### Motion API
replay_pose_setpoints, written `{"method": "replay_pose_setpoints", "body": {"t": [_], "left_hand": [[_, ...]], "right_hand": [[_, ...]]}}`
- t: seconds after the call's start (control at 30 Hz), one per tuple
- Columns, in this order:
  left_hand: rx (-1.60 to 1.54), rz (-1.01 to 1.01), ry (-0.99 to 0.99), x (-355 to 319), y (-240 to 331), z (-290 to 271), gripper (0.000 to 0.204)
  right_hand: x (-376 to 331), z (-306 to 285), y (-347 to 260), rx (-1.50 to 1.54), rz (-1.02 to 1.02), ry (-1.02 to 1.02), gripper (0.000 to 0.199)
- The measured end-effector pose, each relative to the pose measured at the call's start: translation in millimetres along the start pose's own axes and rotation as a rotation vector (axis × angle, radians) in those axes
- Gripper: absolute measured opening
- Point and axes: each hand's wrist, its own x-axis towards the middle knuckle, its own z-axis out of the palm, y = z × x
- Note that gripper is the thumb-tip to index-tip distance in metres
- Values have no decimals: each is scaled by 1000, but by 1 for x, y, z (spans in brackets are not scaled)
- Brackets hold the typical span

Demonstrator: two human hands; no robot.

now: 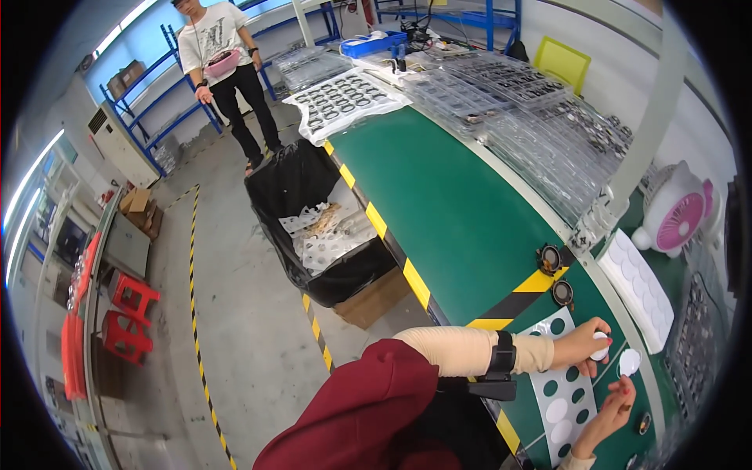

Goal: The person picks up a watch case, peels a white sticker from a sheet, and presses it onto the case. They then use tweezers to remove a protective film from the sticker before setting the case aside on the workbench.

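We are pinching a small white disc [601, 346] in our left hand [583, 345] above the perforated white sheet [561, 392] on the green worktop [454, 211]. Our right hand [615, 403] is pinching another white disc [629, 362] just beside it.

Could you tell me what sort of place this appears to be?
Most likely a factory assembly line: a long green workbench holds stacked clear trays of small round parts, blue storage racks line the wall, and the left hand picks white discs off a perforated sheet.
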Motion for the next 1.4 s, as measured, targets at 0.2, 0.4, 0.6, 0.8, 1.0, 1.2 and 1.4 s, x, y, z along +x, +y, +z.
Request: {"method": "replay_pose_setpoints", "body": {"t": [0.2, 0.4, 0.6, 0.8, 1.0, 1.2, 1.4], "left_hand": [[-61, -26, -48, 17, -9, -12, 33], [-82, -21, -101, 11, -3, -12, 28], [-48, 66, -47, 16, -18, -1, 23], [125, 22, 27, 9, 3, -15, 28], [216, 22, -20, 14, -2, 0, 22], [272, 40, 19, 9, -7, 2, 21], [182, 89, 67, 5, -6, 14, 23]], "right_hand": [[1, 0, -1, -39, -19, 17, 35], [0, -5, -1, 3, -49, 31, 38], [8, -26, 5, 8, -195, 146, 39], [25, -10, 8, 119, -120, 124, 18], [24, -26, 11, -38, -375, 187, 13], [18, -25, 5, -43, -461, 188, 12], [16, -28, 3, -123, -546, 85, 10]]}}
